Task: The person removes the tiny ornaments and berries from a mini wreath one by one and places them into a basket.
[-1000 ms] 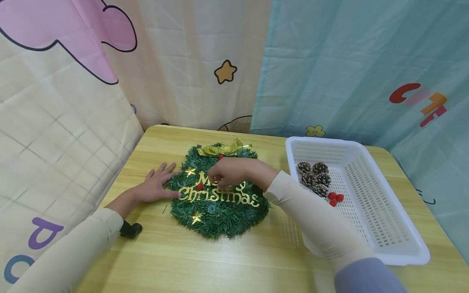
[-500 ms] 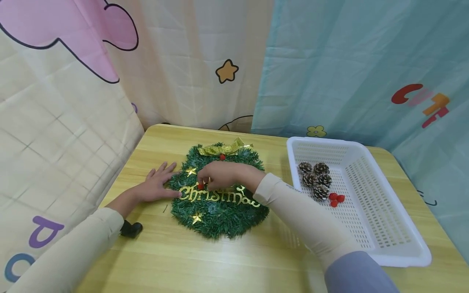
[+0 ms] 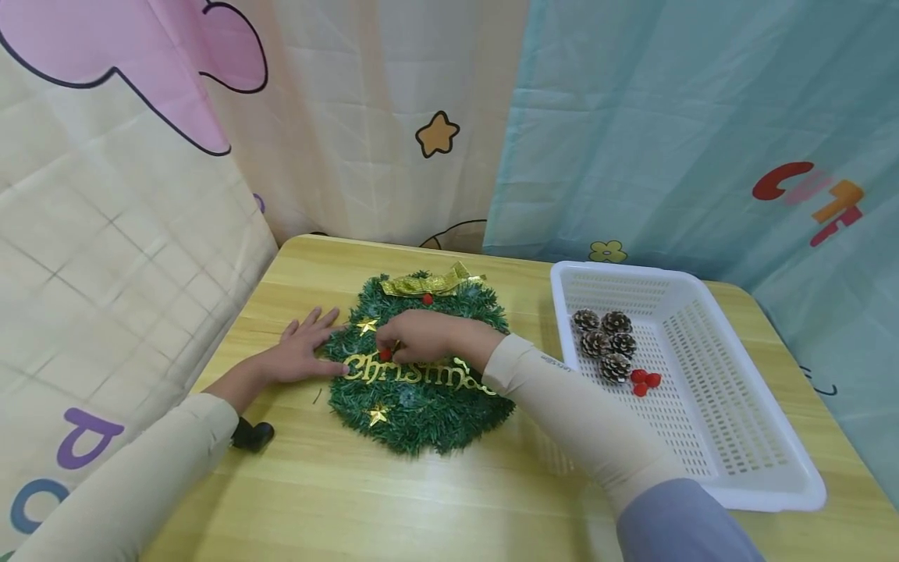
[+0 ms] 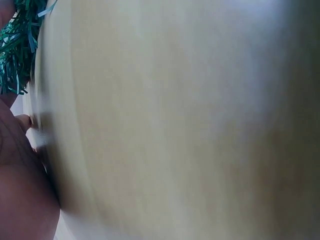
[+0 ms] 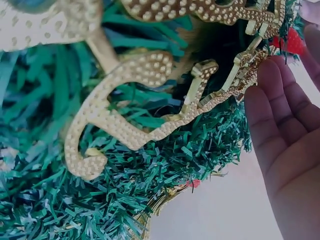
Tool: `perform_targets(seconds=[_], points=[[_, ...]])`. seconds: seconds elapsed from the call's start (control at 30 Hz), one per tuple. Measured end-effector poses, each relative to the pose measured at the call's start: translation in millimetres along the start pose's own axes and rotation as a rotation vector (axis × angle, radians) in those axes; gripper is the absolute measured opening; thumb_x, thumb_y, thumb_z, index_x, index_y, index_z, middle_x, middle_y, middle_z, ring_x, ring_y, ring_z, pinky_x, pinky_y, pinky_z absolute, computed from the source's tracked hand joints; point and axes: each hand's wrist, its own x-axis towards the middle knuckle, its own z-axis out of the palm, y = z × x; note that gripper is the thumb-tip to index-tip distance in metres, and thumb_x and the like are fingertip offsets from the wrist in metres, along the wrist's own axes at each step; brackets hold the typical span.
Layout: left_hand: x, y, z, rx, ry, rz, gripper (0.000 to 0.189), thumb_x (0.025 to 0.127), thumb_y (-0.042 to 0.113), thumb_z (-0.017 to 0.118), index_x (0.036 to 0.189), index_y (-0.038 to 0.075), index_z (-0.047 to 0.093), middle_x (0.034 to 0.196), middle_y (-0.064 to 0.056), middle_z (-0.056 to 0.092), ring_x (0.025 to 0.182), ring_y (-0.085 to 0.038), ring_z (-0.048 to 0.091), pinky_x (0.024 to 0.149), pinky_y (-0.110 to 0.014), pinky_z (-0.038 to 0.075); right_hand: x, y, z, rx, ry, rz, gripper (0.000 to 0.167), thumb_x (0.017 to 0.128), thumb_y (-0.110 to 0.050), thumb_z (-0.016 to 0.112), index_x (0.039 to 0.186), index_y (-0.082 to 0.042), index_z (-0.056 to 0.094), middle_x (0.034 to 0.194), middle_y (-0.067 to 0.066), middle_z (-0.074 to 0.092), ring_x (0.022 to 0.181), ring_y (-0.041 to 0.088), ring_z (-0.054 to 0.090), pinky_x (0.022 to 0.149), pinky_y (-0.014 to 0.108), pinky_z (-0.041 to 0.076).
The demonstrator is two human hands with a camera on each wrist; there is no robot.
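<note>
Seen from the head camera, a green tinsel wreath (image 3: pixel 421 367) is lying flat on the yellow wooden desk (image 3: pixel 393 499), with a gold bow (image 3: pixel 430 282) at its far edge and gold "Christmas" lettering (image 3: pixel 414 372) across its middle. The right hand (image 3: pixel 419 336) is hovering over the wreath's centre, its fingertips pinching a small red berry (image 3: pixel 385 354) just above the lettering. The left hand (image 3: pixel 303 355) is resting flat with spread fingers, touching the wreath's left edge. Further right, a white basket (image 3: pixel 758 421) is holding pine cones (image 3: pixel 604 342) and loose red berries (image 3: pixel 643 381).

From the left wrist, the picture is showing blurred desk wood (image 4: pixel 175 125) — only a sliver of green tinsel (image 4: pixel 15 45) is appearing at the top left corner.

From the right wrist, the gold glitter lettering (image 5: pixel 150 105) is filling the frame over green needles, with the fingers (image 5: pixel 280 110) reaching the red berry (image 5: pixel 294 42) at the top right.
</note>
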Motion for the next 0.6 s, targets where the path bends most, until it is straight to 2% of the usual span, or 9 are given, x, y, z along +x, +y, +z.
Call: perform_targets(seconds=[0.3,0.47,0.6], points=[[0.0,0.0,-0.9,0.001,-0.002,-0.002,0.089,0.088,0.053,0.069,0.154,0.003,0.035,0.164,-0.022,0.005,0.147,-0.045,-0.010,0.110,-0.068,-0.009,2.6,-1.0,4.6,-0.090,0.038,0.004,0.012,0.101,-0.017,0.060,0.113,-0.016,0.064,0.101,-0.007,0.066,0.088,0.008,0.060,0.077,0.027,0.049],[0.8,-0.4,-1.1,-0.009,-0.005,-0.001,0.089,0.089,0.054,0.069,0.154,0.004,0.035,0.164,-0.021,0.005,0.148,-0.045,-0.010,0.110,-0.068,-0.009,4.1,-1.1,6.2,-0.127,0.056,0.002,0.018,0.101,-0.018,0.060,0.119,-0.018,0.063,0.101,-0.007,0.065,0.087,0.009,0.060,0.076,0.028,0.049],[1.0,-0.4,-1.0,-0.019,-0.010,-0.001,0.089,0.088,0.054,0.069,0.154,0.004,0.035,0.164,-0.020,0.004,0.148,-0.044,-0.011,0.110,-0.067,-0.010,3.7,-1.9,6.3,-0.135,0.058,0.011,0.018,0.101,-0.018,0.060,0.119,-0.019,0.064,0.100,-0.007,0.065,0.085,0.009,0.059,0.074,0.028,0.048]])
